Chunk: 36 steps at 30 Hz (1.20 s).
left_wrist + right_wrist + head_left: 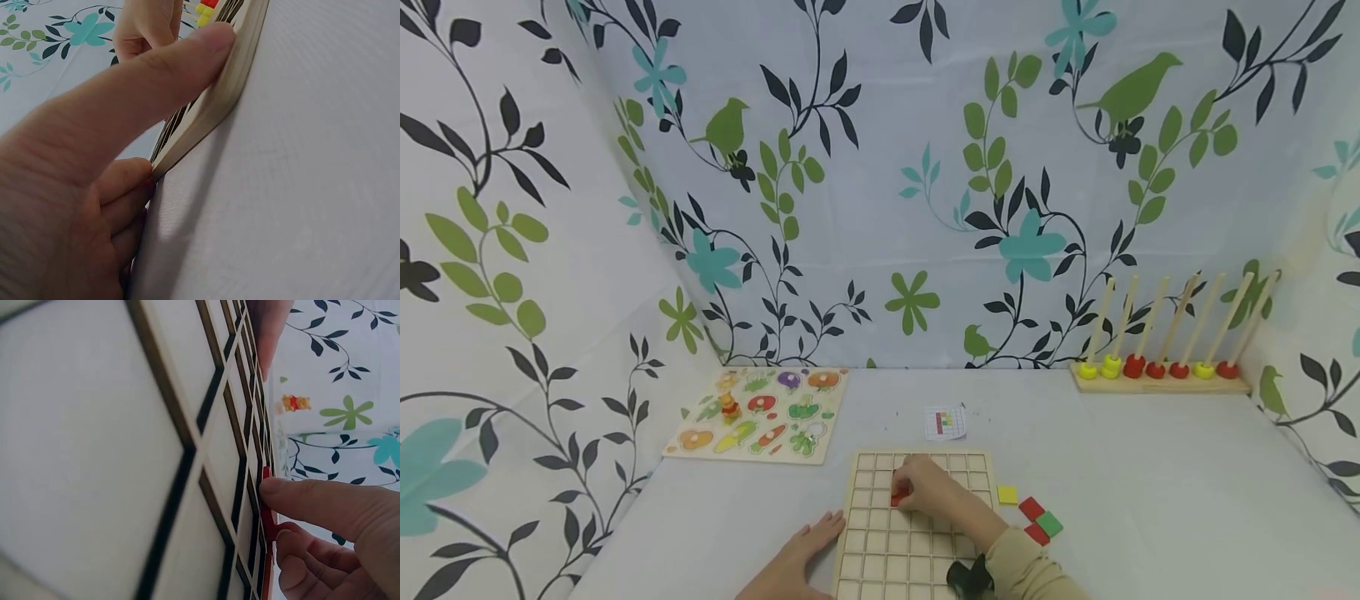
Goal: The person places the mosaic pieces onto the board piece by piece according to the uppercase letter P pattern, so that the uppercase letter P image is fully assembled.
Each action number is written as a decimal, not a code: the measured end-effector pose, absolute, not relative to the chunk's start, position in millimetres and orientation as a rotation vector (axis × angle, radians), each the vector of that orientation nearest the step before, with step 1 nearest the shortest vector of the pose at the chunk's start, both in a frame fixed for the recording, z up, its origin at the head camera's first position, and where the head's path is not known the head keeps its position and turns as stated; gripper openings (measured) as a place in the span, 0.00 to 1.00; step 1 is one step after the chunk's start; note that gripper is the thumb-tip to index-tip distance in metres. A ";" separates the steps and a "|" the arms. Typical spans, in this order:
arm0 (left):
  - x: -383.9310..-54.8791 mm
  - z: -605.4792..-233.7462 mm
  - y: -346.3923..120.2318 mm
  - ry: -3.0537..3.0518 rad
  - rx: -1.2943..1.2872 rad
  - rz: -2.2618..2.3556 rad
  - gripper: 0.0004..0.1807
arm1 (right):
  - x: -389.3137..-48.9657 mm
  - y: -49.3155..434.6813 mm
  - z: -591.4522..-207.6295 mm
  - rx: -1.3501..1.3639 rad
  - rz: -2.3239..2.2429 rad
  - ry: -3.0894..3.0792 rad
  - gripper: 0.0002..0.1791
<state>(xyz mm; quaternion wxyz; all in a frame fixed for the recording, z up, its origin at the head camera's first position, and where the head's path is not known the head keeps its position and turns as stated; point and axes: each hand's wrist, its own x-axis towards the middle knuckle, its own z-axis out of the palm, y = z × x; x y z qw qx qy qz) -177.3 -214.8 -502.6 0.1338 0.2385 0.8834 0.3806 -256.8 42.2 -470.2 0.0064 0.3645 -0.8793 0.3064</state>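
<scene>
A wooden grid board [877, 568] with square cells lies on the table in front of me. My right hand [925, 490] is over its upper-middle cells and pinches a red square tile [268, 509] between thumb and fingers, right at the grid. Another red piece shows just below that tile in the right wrist view, partly out of frame. My left hand [801, 557] rests against the board's left side. In the left wrist view its thumb [169, 72] lies straight along the board's edge, and the other fingers touch the side near the corner.
Right of the board lie a yellow tile [1007, 495], red tiles [1032, 507] and a green tile [1049, 524]. Beyond it is a small printed pattern card [945, 423]. A vegetable puzzle board [752, 417] with a small bear figure [730, 407] sits back left; a pegged bead rack [1161, 383], back right.
</scene>
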 end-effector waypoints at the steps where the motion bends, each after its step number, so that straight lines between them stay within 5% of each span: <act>1: -177.3 -502.5 -215.1 2.562 0.691 1.107 0.50 | -257.1 42.3 -470.1 1.136 0.958 -2.759 0.06; 36: -177.7 -501.4 -215.7 2.601 0.854 1.098 0.52 | -237.9 100.0 -441.5 1.026 1.086 -2.630 0.09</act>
